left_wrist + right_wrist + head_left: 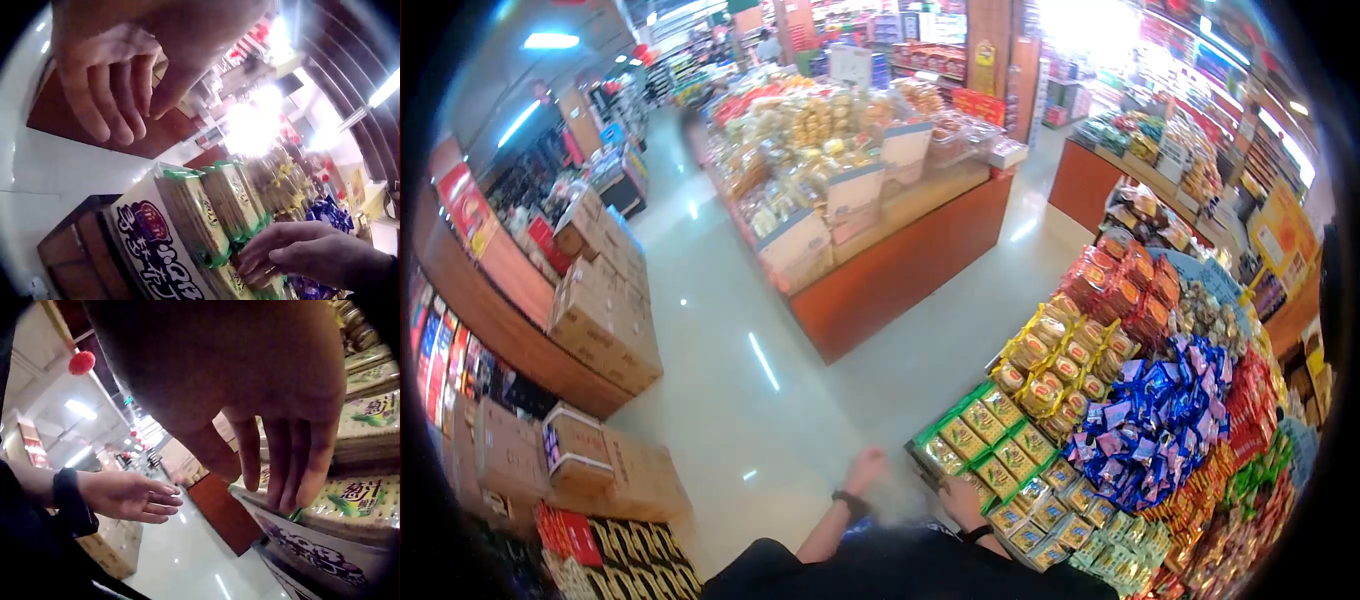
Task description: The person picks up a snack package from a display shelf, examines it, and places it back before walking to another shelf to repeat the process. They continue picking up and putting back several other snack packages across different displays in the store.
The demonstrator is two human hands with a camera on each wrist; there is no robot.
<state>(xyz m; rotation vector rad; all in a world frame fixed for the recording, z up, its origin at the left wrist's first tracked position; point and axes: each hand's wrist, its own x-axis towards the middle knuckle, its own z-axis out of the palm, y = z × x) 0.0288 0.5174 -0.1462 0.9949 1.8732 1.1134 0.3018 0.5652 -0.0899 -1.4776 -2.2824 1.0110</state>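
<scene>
My left hand [866,470] hovers over the floor in front of the display, its fingers loosely bent with nothing in them. The left wrist view has this hand [119,75] large at the top. My right hand [962,502] is at the near corner of the stacked biscuit packs [983,440], which have green-edged clear wrappers. In the right wrist view the right hand's fingers [294,456] point down, fairly straight, right at the packs' front edge. Below them runs a pale front panel [153,240] with large dark lettering.
Gold packs [1060,375], red packs [1115,290] and blue-wrapped sweets [1155,420] fill the display beyond. Across the shiny aisle [770,400] stands a wood-sided counter [910,270] heaped with bagged goods. Cardboard boxes [605,330] line the left side.
</scene>
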